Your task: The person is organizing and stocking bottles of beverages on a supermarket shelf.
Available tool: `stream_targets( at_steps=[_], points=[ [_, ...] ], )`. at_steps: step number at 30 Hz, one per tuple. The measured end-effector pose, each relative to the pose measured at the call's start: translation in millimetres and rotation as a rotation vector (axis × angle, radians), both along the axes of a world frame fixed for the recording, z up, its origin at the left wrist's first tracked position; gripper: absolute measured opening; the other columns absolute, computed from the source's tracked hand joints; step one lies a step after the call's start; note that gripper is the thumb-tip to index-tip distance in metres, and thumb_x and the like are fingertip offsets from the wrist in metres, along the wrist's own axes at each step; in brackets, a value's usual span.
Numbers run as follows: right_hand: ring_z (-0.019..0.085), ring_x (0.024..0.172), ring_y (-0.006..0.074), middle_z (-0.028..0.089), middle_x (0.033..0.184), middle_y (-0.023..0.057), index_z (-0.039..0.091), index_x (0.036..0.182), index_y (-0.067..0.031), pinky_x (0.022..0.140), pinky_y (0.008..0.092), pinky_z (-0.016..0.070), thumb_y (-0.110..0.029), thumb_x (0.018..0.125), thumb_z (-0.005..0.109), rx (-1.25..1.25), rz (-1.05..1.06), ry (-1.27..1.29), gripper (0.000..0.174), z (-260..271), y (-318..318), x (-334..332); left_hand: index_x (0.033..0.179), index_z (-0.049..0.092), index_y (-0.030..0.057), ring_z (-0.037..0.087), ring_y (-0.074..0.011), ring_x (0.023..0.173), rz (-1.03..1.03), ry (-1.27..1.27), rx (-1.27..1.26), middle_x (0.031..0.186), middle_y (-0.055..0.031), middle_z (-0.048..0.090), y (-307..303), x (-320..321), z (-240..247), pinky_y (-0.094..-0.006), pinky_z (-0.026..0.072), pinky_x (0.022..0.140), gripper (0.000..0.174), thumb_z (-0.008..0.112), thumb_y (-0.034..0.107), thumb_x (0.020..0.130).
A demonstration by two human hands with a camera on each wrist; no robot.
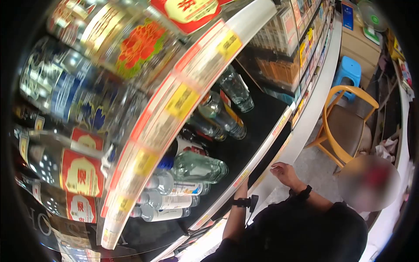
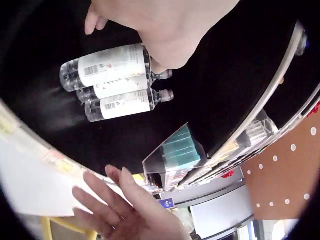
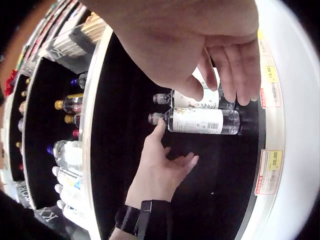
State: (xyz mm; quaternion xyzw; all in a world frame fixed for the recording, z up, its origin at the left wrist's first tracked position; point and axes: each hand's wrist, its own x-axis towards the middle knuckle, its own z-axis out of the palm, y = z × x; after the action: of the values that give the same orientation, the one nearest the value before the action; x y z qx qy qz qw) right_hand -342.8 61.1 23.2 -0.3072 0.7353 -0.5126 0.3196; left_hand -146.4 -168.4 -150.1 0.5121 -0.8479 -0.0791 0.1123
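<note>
Three clear water bottles (image 2: 115, 82) with white labels lie side by side on a black shelf, caps pointing out; two of them show in the right wrist view (image 3: 200, 120). My left hand (image 2: 160, 35) reaches into the shelf, palm open (image 3: 162, 170), its index finger touching the cap of the front bottle. My right hand (image 3: 200, 50) hangs at the white shelf edge (image 2: 30, 180) with its straight fingers (image 2: 115, 210) lying on it. In the head view the right hand (image 1: 283, 172) rests on the rim, while the left hand is hidden under the shelf.
Upper shelves carry lying water bottles (image 1: 196, 168) and liquor bottles with red labels (image 1: 78, 170). Price tags (image 3: 267, 172) line the shelf rim. A clear box of teal packs (image 2: 180, 150) stands below. A wooden chair (image 1: 345, 126) and a blue stool (image 1: 349, 72) stand in the aisle.
</note>
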Motion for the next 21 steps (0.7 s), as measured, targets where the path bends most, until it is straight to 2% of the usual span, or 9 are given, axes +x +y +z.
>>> stream_targets(
  at_steps=[3,7,11,15,21],
  points=[
    [0.069,0.081,0.0229,0.07,0.086,0.0149,0.066,0.102,-0.002,0.071,0.0312,0.0533,-0.025,0.084,0.07,0.021,0.024,-0.012,0.029,12,-3,-25,0.101,0.068,0.0049,0.063,-0.0362,0.096,0.0,-0.013,0.041,0.102,-0.0212,0.066,-13,-30,24,-0.0467,0.0474,0.084,0.044,0.042,0.04,0.094],
    [0.069,0.08,0.0231,0.07,0.086,0.0151,0.066,0.101,-0.0019,0.071,0.0314,0.0533,-0.024,0.084,0.069,0.011,0.05,-0.047,0.028,15,0,-49,0.101,0.068,0.0049,0.063,-0.0361,0.096,-0.029,0.01,0.1,0.102,-0.021,0.067,4,-44,36,-0.0466,0.0474,0.084,0.044,0.043,0.04,0.094],
    [0.069,0.076,0.0209,0.07,0.085,0.0144,0.066,0.101,-0.0012,0.07,0.0304,0.0537,-0.023,0.084,0.069,0.012,0.089,-0.013,0.028,7,2,-68,0.101,0.068,0.0049,0.063,-0.036,0.096,-0.001,0.058,0.154,0.102,-0.0208,0.067,-1,-84,55,-0.0465,0.0475,0.084,0.043,0.044,0.04,0.093],
    [0.067,0.072,0.0159,0.069,0.082,0.0119,0.064,0.103,0.0003,0.065,0.0279,0.0535,-0.02,0.085,0.069,0.033,0.094,-0.014,0.028,-31,-1,-80,0.1,0.068,0.0049,0.063,-0.0359,0.096,0.071,0.092,0.212,0.102,-0.0206,0.067,6,-82,78,-0.0464,0.0476,0.084,0.043,0.044,0.04,0.093],
    [0.065,0.071,0.013,0.068,0.082,0.0092,0.062,0.106,0.0002,0.06,0.0267,0.0527,-0.019,0.085,0.07,0.006,0.166,-0.047,0.03,-34,-11,-62,0.1,0.068,0.0049,0.063,-0.0358,0.096,0.119,0.122,0.3,0.102,-0.0203,0.067,17,-71,116,-0.0462,0.0477,0.084,0.043,0.045,0.04,0.093]
  ],
)
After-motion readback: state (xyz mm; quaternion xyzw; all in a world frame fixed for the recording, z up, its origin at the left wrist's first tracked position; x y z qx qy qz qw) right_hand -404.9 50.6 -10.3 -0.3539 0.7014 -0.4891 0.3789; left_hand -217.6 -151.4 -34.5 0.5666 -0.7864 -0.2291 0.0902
